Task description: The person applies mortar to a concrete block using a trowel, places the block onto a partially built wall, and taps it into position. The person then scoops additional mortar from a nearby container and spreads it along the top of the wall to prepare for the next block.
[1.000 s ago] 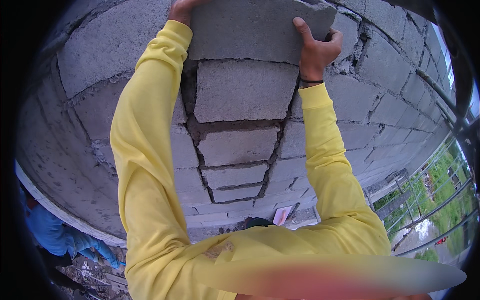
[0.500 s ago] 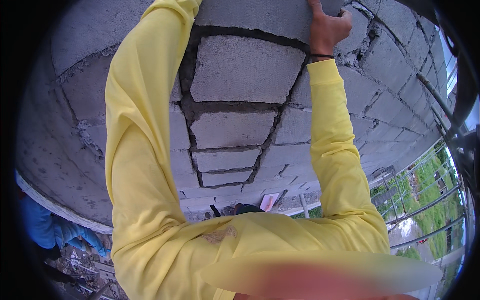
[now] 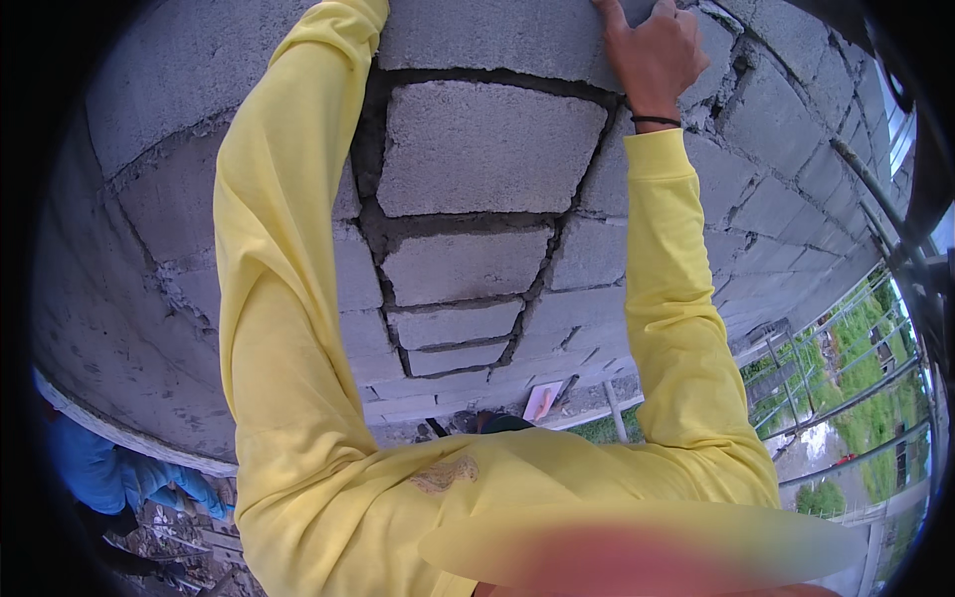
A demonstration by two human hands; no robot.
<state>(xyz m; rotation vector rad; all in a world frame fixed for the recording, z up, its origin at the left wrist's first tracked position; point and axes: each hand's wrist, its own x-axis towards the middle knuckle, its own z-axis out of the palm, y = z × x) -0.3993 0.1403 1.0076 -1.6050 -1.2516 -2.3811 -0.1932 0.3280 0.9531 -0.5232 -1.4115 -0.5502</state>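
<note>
concrete block [image 3: 487,40] in line above an open joint

against a second ago, a dark joint [image 3: 497,78] now shows below the block, which suggests it has gone back into the wall's plane. the block lies between the arms, just left of the right hand [image 3: 659,58]; that hand is half open, thumb at the block's right end, firmness of hold unclear. the left hand is past the upper edge, so its hold cannot be told. below the hands spreads a rough grey wall [image 3: 776,119]; right of them, outdoors, a metal pole [image 3: 867,189] and greenery [image 3: 865,418].
</note>
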